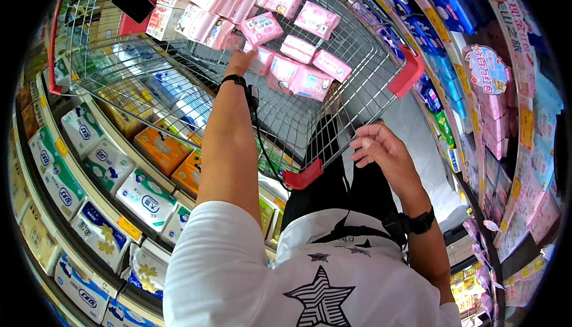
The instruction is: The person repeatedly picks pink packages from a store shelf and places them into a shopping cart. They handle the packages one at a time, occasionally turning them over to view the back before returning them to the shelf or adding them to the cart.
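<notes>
A wire shopping cart (313, 126) with red plastic corners stands before me. Inside lie several pink soft packages (262, 27), some piled together at the top and others spread over the wire floor. My left hand (242, 59) reaches into the cart and is at the lower edge of the pile, beside a pink package (260, 60); its fingertips are blurred, and whether it grips anything does not show. My right hand (380, 146) hangs outside the near side of the cart, fingers loosely bent and apart, holding nothing.
A dark phone-like device (132, 2) rests at the cart's far left on a red part. Shelves of tissue packs (146, 199) run along the left. On the right, shelves hold blue packages (449, 3) and pink ones, with yellow price tags. Grey floor (429, 166) shows beside the cart.
</notes>
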### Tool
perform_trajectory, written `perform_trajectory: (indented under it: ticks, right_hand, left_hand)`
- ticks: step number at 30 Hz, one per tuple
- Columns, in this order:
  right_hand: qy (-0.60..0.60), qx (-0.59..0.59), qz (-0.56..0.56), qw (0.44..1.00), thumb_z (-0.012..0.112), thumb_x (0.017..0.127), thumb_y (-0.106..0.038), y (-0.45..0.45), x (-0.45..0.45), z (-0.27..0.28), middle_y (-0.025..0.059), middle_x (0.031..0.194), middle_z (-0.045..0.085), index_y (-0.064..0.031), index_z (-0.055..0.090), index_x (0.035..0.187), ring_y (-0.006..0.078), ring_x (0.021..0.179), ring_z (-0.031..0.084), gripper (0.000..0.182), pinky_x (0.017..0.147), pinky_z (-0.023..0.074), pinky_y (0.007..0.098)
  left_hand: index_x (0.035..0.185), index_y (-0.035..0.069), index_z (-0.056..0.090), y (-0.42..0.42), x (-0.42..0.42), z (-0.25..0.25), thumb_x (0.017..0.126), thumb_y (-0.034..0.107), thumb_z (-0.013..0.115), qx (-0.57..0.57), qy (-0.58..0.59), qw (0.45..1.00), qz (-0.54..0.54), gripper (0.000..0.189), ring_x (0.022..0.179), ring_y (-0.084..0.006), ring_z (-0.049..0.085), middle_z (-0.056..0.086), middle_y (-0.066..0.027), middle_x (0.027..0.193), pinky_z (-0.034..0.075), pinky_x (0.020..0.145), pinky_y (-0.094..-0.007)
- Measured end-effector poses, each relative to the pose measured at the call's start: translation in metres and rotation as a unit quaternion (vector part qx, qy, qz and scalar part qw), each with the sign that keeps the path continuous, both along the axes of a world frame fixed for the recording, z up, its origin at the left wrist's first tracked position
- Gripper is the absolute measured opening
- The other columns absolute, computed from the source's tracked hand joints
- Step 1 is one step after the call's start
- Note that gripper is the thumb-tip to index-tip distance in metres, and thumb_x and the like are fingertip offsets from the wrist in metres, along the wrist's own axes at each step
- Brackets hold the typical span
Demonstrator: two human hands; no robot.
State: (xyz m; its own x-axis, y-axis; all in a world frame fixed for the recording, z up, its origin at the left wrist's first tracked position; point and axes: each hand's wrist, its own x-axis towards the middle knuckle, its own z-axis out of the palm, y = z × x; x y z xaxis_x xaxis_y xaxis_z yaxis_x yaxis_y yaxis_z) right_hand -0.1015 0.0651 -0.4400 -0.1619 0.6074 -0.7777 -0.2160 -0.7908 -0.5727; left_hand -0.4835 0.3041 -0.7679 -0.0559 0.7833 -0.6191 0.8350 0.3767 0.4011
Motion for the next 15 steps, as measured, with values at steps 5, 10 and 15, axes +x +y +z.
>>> perform_trajectory:
  ticks: [5, 10, 15]
  right_hand:
    - [-0.009, 0.003, -0.003, 1.000, 0.052, 0.103, -0.021, -0.003, -0.001, -0.004, 0.0117, 0.108, 0.067, -0.0001, 0.055, 0.124, 0.0186, 0.092, 0.069, 0.029, 0.078, 0.0549, 0.0290]
    - [-0.007, 0.008, 0.002, 1.000, 0.052, 0.103, -0.021, 0.000, -0.001, 0.001, 0.0120, 0.108, 0.067, 0.0003, 0.056, 0.124, 0.0185, 0.092, 0.069, 0.030, 0.078, 0.0550, 0.0291]
    - [-0.002, 0.011, -0.005, 1.000, 0.052, 0.103, -0.021, -0.005, 0.000, -0.002, 0.0120, 0.108, 0.067, 0.0005, 0.056, 0.124, 0.0186, 0.092, 0.069, 0.030, 0.078, 0.0551, 0.0292]
  left_hand:
    - [0.111, -0.009, 0.068, 0.005, 0.008, 0.014, 0.077, 0.043, 0.076, -0.065, 0.073, 0.995, -0.001, 0.063, 0.103, -0.0436, 0.069, 0.070, -0.0318, 0.105, 0.054, 0.085, -0.0449]
    - [0.115, 0.001, 0.070, -0.039, 0.009, 0.005, 0.075, 0.051, 0.075, -0.275, -0.056, 0.957, 0.075, 0.064, 0.089, -0.0295, 0.068, 0.071, -0.0148, 0.106, 0.053, 0.078, -0.0466]
    - [0.128, 0.005, 0.065, -0.055, 0.034, 0.035, 0.072, 0.058, 0.077, -0.343, -0.080, 0.936, 0.006, 0.078, 0.113, -0.0241, 0.059, 0.060, -0.0087, 0.135, 0.049, 0.087, -0.0453]
